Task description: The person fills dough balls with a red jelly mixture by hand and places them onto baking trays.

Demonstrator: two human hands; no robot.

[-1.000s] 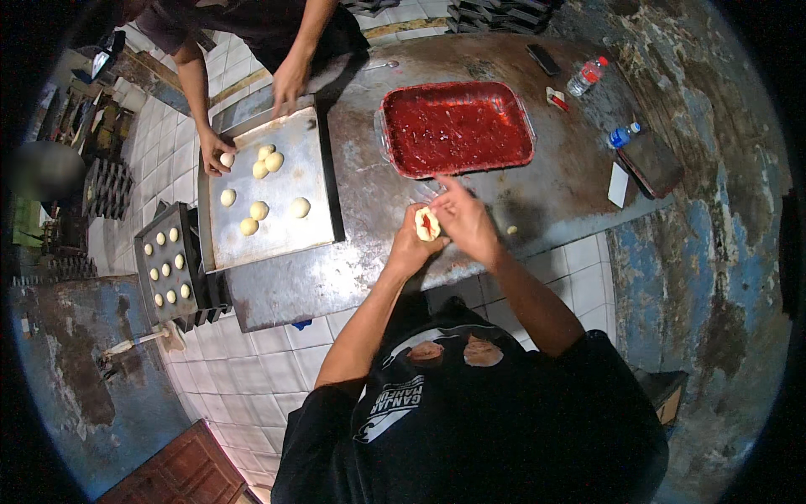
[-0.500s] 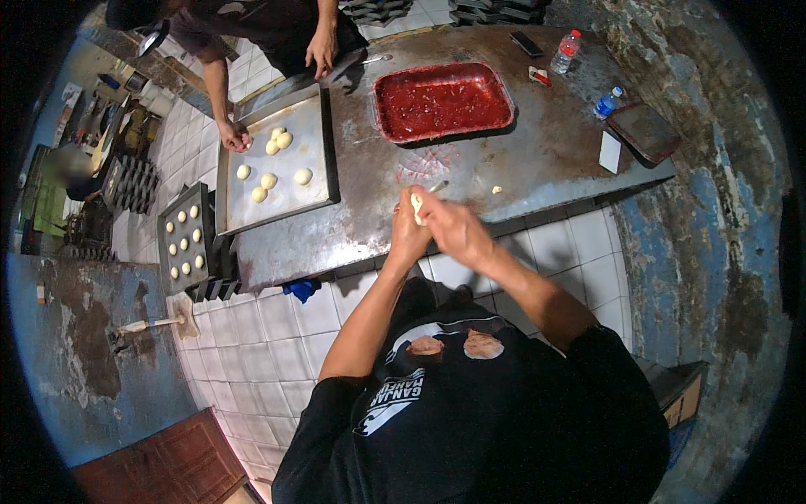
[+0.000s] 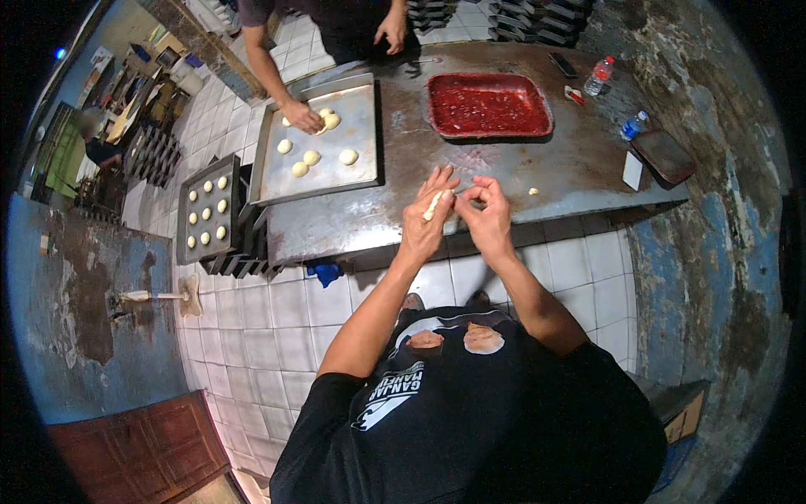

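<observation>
Cream, elongated dough (image 3: 433, 205) clamped in left hand (image 3: 420, 222); right hand (image 3: 490, 217) curled just beside, grip unclear.

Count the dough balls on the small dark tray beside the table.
9 dough balls: three each in the far, middle and near rows of the dark tray. None on it looks hidden. The dough in the left hand is not included.

white block lettering (image 3: 397, 385), upside down in the frame, on the black T-shirt (image 3: 512, 412) at lower centre, a white angular graphic (image 3: 378, 413) beside it, a red-capped bottle (image 3: 599, 77) and a blue-labelled bottle (image 3: 634, 127) at upper right, their print too small to read
</observation>
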